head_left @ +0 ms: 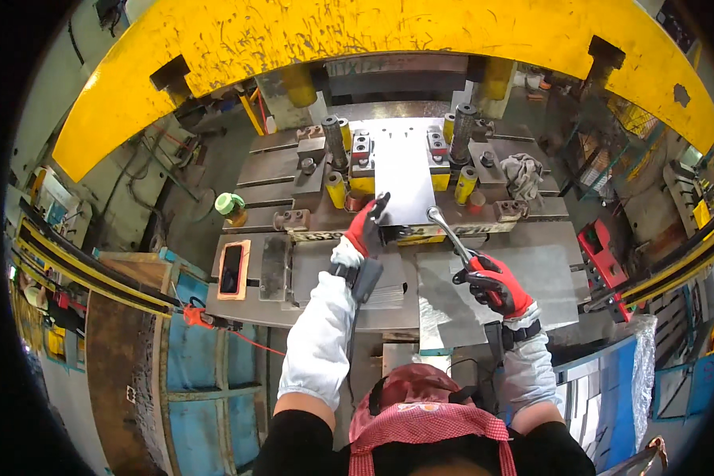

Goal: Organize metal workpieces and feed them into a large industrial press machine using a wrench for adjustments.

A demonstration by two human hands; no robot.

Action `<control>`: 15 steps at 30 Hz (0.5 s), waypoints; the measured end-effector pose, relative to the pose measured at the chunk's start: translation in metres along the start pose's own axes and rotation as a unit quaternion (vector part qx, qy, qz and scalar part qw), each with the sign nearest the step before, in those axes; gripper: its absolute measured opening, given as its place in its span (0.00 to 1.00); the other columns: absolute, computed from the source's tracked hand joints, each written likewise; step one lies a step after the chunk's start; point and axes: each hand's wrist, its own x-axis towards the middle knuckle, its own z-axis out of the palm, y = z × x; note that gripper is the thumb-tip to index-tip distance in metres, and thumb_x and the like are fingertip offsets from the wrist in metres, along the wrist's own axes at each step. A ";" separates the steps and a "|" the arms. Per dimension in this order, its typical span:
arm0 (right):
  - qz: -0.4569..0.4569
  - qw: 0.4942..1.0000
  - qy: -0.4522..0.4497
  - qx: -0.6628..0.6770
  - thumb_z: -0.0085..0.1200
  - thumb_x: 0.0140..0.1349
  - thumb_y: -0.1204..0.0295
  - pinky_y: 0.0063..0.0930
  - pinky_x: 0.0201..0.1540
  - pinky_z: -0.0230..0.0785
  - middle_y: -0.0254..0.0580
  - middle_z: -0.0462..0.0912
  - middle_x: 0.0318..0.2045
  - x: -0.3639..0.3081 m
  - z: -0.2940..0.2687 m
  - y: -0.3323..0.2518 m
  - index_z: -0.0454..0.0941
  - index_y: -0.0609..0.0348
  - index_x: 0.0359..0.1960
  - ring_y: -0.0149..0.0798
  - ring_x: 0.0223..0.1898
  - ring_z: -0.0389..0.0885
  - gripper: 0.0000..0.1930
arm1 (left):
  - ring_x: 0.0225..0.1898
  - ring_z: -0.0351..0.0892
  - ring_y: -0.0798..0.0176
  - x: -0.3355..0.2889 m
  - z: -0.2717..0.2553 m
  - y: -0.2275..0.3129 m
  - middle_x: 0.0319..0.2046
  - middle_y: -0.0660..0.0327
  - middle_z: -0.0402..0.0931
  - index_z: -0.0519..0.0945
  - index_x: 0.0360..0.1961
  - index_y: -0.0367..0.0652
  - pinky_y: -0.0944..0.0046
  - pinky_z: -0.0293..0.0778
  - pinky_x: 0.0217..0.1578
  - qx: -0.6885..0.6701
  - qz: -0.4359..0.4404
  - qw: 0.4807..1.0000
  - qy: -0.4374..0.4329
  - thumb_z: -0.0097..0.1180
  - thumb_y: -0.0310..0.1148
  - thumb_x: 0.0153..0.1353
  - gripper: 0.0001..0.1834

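A bright, flat metal sheet (405,170) lies across the die between the posts, its near end toward me. My left hand (365,230), in a red glove with black fingers, is at the sheet's near left corner. Its fingers are spread, one along the left edge and others low by the near edge; whether they press on the sheet I cannot tell. My right hand (497,285), gloved alike, is closed around the handle of a long metal tool with a round head (451,232). The tool's head meets the sheet's near right corner.
A yellow press beam (389,28) arches overhead. Dark guide posts (462,135) and yellow cylinders (466,184) flank the sheet. Stacked sheets (385,289) and a larger grey sheet (547,278) lie nearer. A phone (232,268), a green-lidded jar (230,206) and a rag (523,176) rest on the bed.
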 end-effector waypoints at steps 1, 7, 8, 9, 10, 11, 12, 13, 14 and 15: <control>0.000 1.000 0.007 0.004 0.53 0.57 0.68 0.17 0.20 0.56 0.32 0.76 0.26 0.000 0.003 -0.001 0.70 0.55 0.38 0.21 0.19 0.64 0.10 | 0.37 0.78 0.57 -0.006 0.013 0.001 0.41 0.55 0.75 0.72 0.47 0.49 0.56 0.78 0.38 -0.205 -0.101 0.969 0.089 0.49 0.42 0.63 0.15; -0.006 1.000 -0.004 0.002 0.53 0.58 0.67 0.15 0.20 0.56 0.34 0.78 0.31 0.002 0.005 0.001 0.70 0.56 0.39 0.19 0.19 0.64 0.10 | 0.37 0.79 0.57 -0.013 0.039 -0.005 0.39 0.55 0.76 0.70 0.47 0.38 0.58 0.79 0.37 -0.196 -0.017 0.968 0.155 0.44 0.38 0.65 0.15; -0.007 1.000 -0.003 0.004 0.53 0.58 0.67 0.15 0.20 0.56 0.33 0.78 0.31 0.002 0.004 0.003 0.70 0.56 0.38 0.19 0.19 0.64 0.10 | 0.37 0.79 0.57 -0.012 0.042 -0.003 0.39 0.54 0.76 0.70 0.46 0.37 0.58 0.79 0.37 -0.207 -0.021 0.963 0.168 0.44 0.38 0.65 0.16; -0.008 1.000 -0.005 0.006 0.53 0.58 0.67 0.15 0.20 0.56 0.33 0.78 0.31 0.003 0.004 0.003 0.70 0.56 0.38 0.19 0.19 0.64 0.10 | 0.37 0.79 0.57 -0.012 0.045 0.000 0.39 0.54 0.76 0.70 0.46 0.36 0.59 0.79 0.37 -0.217 -0.022 0.959 0.181 0.44 0.38 0.65 0.16; -0.010 1.000 0.005 -0.006 0.53 0.58 0.68 0.15 0.20 0.56 0.34 0.78 0.31 0.001 0.009 0.000 0.70 0.56 0.38 0.19 0.19 0.65 0.10 | 0.37 0.79 0.58 -0.010 0.043 -0.002 0.39 0.55 0.76 0.71 0.46 0.37 0.59 0.80 0.37 -0.221 -0.024 0.959 0.179 0.44 0.38 0.65 0.16; -0.007 1.000 0.002 -0.002 0.53 0.58 0.68 0.14 0.20 0.56 0.36 0.78 0.32 0.001 0.008 0.003 0.69 0.56 0.40 0.19 0.19 0.65 0.11 | 0.37 0.78 0.58 -0.010 0.044 -0.002 0.39 0.55 0.76 0.71 0.45 0.37 0.59 0.80 0.37 -0.221 -0.027 0.957 0.185 0.44 0.38 0.65 0.16; -0.005 1.000 -0.001 0.001 0.53 0.57 0.68 0.14 0.20 0.57 0.38 0.79 0.34 0.002 0.006 0.005 0.68 0.57 0.41 0.19 0.20 0.65 0.12 | 0.37 0.78 0.58 -0.010 0.044 -0.002 0.39 0.55 0.76 0.71 0.45 0.37 0.59 0.80 0.36 -0.220 -0.029 0.956 0.192 0.44 0.38 0.65 0.15; -0.002 1.000 -0.004 0.004 0.53 0.57 0.69 0.13 0.20 0.57 0.40 0.79 0.35 0.002 0.005 0.006 0.67 0.57 0.43 0.19 0.20 0.65 0.13 | 0.37 0.78 0.58 -0.010 0.043 -0.002 0.39 0.55 0.76 0.71 0.45 0.37 0.59 0.80 0.36 -0.220 -0.031 0.955 0.199 0.44 0.38 0.65 0.15; -0.003 1.000 -0.001 0.004 0.53 0.57 0.69 0.14 0.20 0.57 0.40 0.79 0.35 0.002 0.006 0.007 0.67 0.57 0.43 0.19 0.20 0.65 0.14 | 0.37 0.78 0.58 -0.009 0.043 -0.003 0.38 0.55 0.76 0.71 0.45 0.38 0.59 0.80 0.36 -0.219 -0.032 0.954 0.200 0.45 0.39 0.65 0.15; -0.004 1.000 0.001 0.004 0.53 0.57 0.69 0.14 0.20 0.57 0.40 0.79 0.35 0.001 0.009 0.005 0.67 0.57 0.43 0.19 0.20 0.65 0.14 | 0.36 0.78 0.58 -0.008 0.043 -0.003 0.38 0.56 0.76 0.72 0.44 0.38 0.59 0.80 0.35 -0.219 -0.033 0.954 0.202 0.45 0.39 0.65 0.15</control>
